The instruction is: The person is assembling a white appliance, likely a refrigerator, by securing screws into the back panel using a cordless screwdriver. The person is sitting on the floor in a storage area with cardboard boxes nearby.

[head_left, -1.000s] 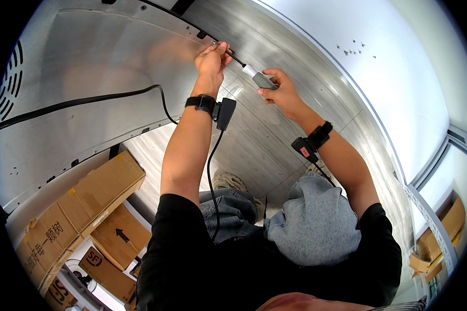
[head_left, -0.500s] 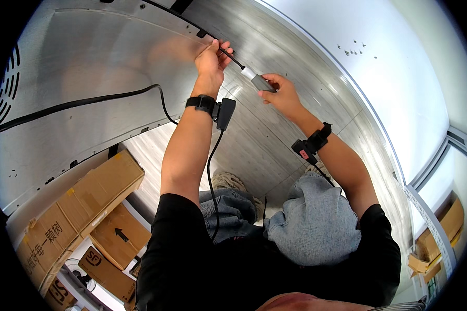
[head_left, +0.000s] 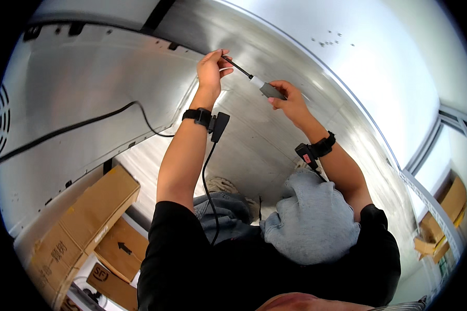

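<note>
My right hand (head_left: 293, 107) is closed round the grey handle of a screwdriver (head_left: 271, 91), which has a white collar and a thin dark shaft. The shaft slants up and left to my left hand (head_left: 211, 71), whose thumb and forefinger pinch at the tip while the other fingers curl loosely. Any screw at that tip is too small to make out. Just left of my left hand lies the upper edge of a large silvery metal panel (head_left: 109, 78), with small tabs and holes along it. Both wrists carry black straps with small black devices.
A black cable (head_left: 72, 128) runs across the metal panel. Cardboard boxes (head_left: 96, 202) stand at the lower left. Several small screws (head_left: 327, 41) lie on a white surface (head_left: 379, 72) at the upper right. Another open carton (head_left: 441, 223) sits at the far right. Grey flooring (head_left: 249, 150) lies below my hands.
My view has shifted, so the metal panel, cable and boxes sit lower in it. My hands and the screwdriver appear slightly lower, a little farther from the panel's edge; both grips stay the same.
</note>
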`<state>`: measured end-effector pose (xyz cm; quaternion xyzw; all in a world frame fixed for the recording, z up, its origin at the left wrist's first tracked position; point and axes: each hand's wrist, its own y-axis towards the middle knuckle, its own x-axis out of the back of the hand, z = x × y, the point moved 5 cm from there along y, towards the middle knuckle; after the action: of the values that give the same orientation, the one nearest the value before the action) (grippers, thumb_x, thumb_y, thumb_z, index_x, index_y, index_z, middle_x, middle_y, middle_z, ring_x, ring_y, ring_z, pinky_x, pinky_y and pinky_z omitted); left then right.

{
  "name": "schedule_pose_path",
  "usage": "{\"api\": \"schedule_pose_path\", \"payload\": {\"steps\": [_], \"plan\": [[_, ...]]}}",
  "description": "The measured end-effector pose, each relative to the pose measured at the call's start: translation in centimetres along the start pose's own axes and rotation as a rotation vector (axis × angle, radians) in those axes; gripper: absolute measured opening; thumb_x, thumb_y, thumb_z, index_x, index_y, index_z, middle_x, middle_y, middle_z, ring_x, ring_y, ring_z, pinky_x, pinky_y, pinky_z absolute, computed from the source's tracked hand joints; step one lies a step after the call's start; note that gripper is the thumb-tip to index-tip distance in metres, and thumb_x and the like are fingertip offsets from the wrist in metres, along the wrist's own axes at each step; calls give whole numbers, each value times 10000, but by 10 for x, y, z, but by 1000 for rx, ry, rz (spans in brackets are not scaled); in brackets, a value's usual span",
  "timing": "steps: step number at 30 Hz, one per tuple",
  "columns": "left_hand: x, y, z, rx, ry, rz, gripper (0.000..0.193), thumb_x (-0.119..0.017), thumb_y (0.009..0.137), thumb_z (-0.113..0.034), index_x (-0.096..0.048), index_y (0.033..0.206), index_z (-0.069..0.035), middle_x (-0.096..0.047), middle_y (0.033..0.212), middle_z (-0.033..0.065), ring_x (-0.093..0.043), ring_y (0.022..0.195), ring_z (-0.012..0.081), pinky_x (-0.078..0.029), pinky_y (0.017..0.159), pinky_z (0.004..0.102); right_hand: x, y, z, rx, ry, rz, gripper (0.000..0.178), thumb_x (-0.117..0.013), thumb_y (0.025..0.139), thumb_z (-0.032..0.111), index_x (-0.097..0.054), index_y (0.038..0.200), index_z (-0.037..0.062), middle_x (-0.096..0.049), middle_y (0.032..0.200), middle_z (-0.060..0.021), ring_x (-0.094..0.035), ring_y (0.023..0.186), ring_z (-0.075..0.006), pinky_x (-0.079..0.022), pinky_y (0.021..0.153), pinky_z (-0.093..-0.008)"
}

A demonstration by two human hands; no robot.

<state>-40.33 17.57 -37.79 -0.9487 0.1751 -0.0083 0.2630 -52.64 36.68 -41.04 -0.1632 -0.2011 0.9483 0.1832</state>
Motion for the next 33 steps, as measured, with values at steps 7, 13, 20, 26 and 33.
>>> {"api": "schedule_pose_path", "payload": {"steps": [7,13,20,26,33], "plan": [[-96,-2,11,-122,9,185,233,-491,917,-133,-671,976,3,-523,705,-11,-471,675,91,-411,637,233,89,-48,11,98,-13,-134,386,-648,772,-23,-545,1140,27,-544,953,-54,-534,799,-132,-481,642,-268],[-175,-16,19,-256,161,335,168,-581,889,-113,-677,978,-9,-523,706,-38,-430,650,58,-379,603,198,151,-89,0,94,115,-275,379,-633,765,-41,-545,1129,24,-561,946,-45,-530,798,-119,-467,656,-255],[-226,-30,28,-559,478,306,126,-624,822,-42,-669,938,-23,-632,751,11,-538,650,63,-433,608,196,168,-103,9,154,214,-375,355,-624,780,-36,-543,1122,14,-573,963,-40,-527,773,-114,-458,646,-260],[-254,-39,25,-978,741,248,81,-671,737,-58,-650,815,-48,-653,761,43,-565,698,183,-455,651,285,176,-109,7,187,316,-441,333,-612,803,-22,-538,1127,3,-578,973,-53,-535,786,-119,-469,652,-258],[-280,-42,32,-1208,959,199,117,-732,691,-130,-690,799,-142,-581,784,-9,-503,826,225,-372,731,357,186,-120,6,158,313,-647,329,-592,839,27,-529,1161,-3,-569,967,-55,-542,798,-128,-497,694,-295]]}}
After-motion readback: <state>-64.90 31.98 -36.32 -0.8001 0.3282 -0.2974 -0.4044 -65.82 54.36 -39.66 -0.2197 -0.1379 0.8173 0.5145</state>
